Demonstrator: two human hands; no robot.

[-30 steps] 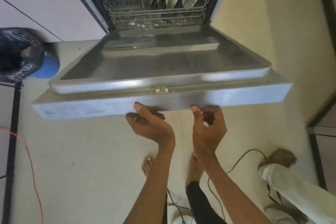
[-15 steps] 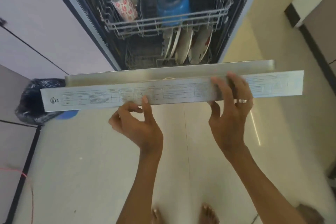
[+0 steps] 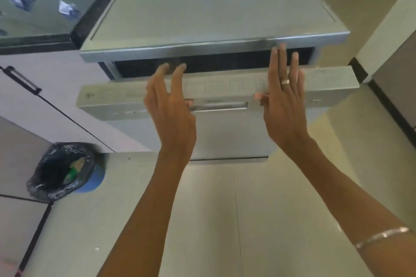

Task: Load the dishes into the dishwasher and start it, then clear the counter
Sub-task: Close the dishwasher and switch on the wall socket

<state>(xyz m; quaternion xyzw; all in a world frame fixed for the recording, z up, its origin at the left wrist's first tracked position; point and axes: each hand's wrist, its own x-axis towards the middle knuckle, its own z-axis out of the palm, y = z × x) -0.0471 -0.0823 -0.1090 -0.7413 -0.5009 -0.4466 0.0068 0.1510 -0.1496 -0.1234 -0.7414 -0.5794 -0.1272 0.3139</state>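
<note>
My left hand (image 3: 171,108) is spread, fingers straight and apart, laid against the top edge of the dishwasher door (image 3: 225,94); its fingertips (image 3: 180,67) reach the dark gap above the door. My right hand (image 3: 284,101) is likewise flat with fingers extended, a ring on one finger, pressed to the door's control strip, thumb tip showing at the strip's lower edge. Neither hand grips anything. The door stands almost upright, a narrow dark opening left beneath the dishwasher (image 3: 211,11) top panel. Left of the machine, a dark counter (image 3: 45,7) carries blurred pale items I cannot identify. Below it, pale cabinets (image 3: 33,101); on the light floor (image 3: 225,220), a black-lined bin (image 3: 63,171).
</note>
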